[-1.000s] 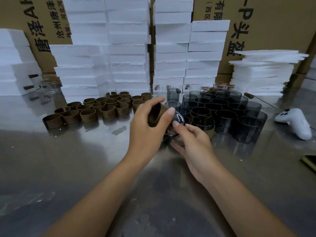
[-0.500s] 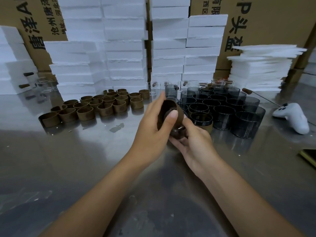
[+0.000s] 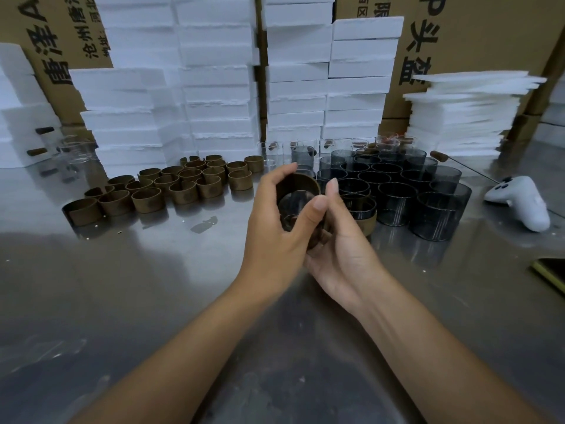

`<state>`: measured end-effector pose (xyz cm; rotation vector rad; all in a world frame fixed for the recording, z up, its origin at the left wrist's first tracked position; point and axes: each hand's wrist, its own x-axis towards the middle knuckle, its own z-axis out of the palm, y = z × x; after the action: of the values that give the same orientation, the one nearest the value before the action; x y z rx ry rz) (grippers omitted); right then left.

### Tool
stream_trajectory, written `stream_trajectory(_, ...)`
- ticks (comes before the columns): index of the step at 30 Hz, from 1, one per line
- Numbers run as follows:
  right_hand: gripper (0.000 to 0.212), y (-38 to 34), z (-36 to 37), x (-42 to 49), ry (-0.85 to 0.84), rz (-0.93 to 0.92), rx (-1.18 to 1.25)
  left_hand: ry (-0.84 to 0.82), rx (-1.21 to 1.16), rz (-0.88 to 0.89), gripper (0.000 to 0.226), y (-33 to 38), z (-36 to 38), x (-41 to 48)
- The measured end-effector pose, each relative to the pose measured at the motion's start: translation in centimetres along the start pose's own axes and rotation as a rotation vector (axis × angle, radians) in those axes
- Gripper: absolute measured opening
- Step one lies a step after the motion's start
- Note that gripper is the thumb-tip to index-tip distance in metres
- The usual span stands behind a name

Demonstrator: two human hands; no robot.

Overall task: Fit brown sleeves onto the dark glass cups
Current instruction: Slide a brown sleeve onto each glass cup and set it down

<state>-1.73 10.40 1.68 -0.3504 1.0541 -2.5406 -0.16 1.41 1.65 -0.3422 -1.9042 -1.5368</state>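
Fingers of the left hand (image 3: 275,221) curled round a brown sleeve (image 3: 301,182), the thumb laid across its near side and the other fingertips hooked over its far rim, so the band sat in a closed grip above the table (image 3: 137,295). Inside that band lay a dark glass cup (image 3: 295,206), tipped with its mouth toward the camera; how far the sleeve had slid along it could not be told. The right hand (image 3: 345,249) cradled the cup from below and from the right, its forefinger raised against the sleeve's right edge and its lower fingers bent under the glass, mostly hidden. The 2 hands hung just in front of a crowd of bare dark cups (image 3: 400,194), smooth, straight-walled and smoky, and 1 sleeved cup (image 3: 365,215) stood just beyond the right hand. Left of the hands, loose sleeves (image 3: 153,194) stood in ragged rows, thin matt brown rings. The table was dull, scuffed grey metal that gave soft reflections. Along its back edge stood a few clear glasses (image 3: 270,153), then stacks of rough white foam blocks (image 3: 214,87) against cardboard cartons (image 3: 477,35) printed with black characters, and a pile of thin foam sheets (image 3: 464,117) at the right. A white controller (image 3: 519,203) lay right of the cups.
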Motion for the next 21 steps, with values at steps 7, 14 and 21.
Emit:
stream_trajectory(7,0.05,0.27,-0.46,0.27,-0.001,-0.023,-0.088,-0.086,-0.023,-0.079,0.048,-0.24,-0.18,-0.18)
stream_trajectory(14,0.033,0.29,-0.68,0.62,-0.023,-0.023,-0.101,-0.072,-0.017,-0.083,0.036,-0.58,-0.47,0.13)
stream_trajectory(21,0.021,0.21,-0.88,0.67,0.002,-0.02,-0.079,-0.083,-0.068,-0.109,0.038,-0.25,-0.69,0.17)
